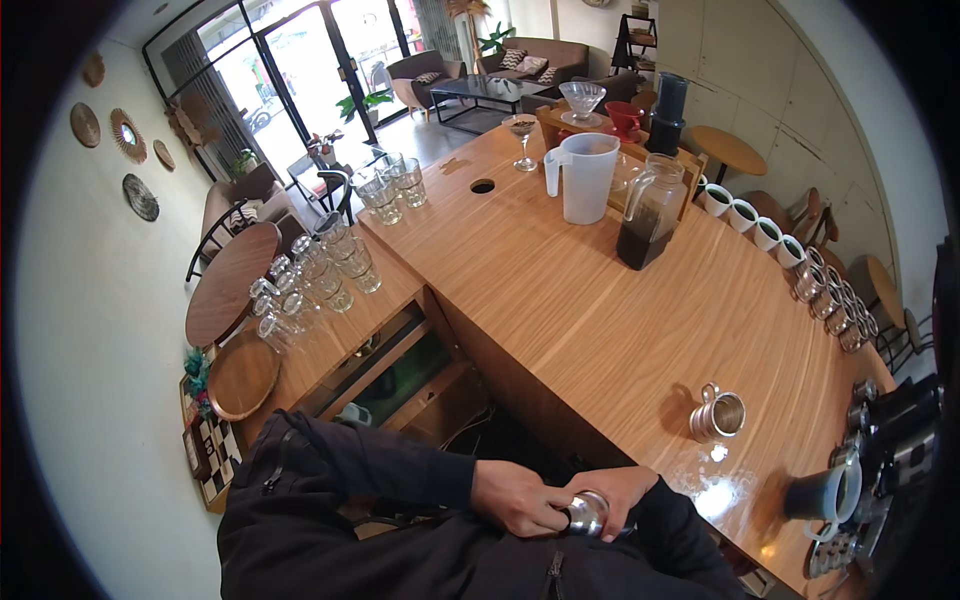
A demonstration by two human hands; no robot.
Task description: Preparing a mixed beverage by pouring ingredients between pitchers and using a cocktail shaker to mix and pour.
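Close against my dark jacket, both hands grip a small, shiny metal container [589, 513]. My left hand [516, 498] has its fingers at the dark-edged left end. My right hand [619, 491] wraps the other side, thumb across the metal. Fingers cover much of the container, so its exact kind is unclear. On the wooden counter [555, 300] beyond my right hand stands a ribbed metal mug [718, 416] with a loop handle. Farther right is a dark jug [817, 495] with a pale handle.
Across the counter stand a plastic measuring jug [591, 180], a glass pitcher [649, 217] of dark liquid, a red dripper [624, 120] and several white cups [742, 214]. Drinking glasses [322, 274] and a round wooden tray [244, 375] occupy the left side counter. Black equipment [904, 427] borders the right.
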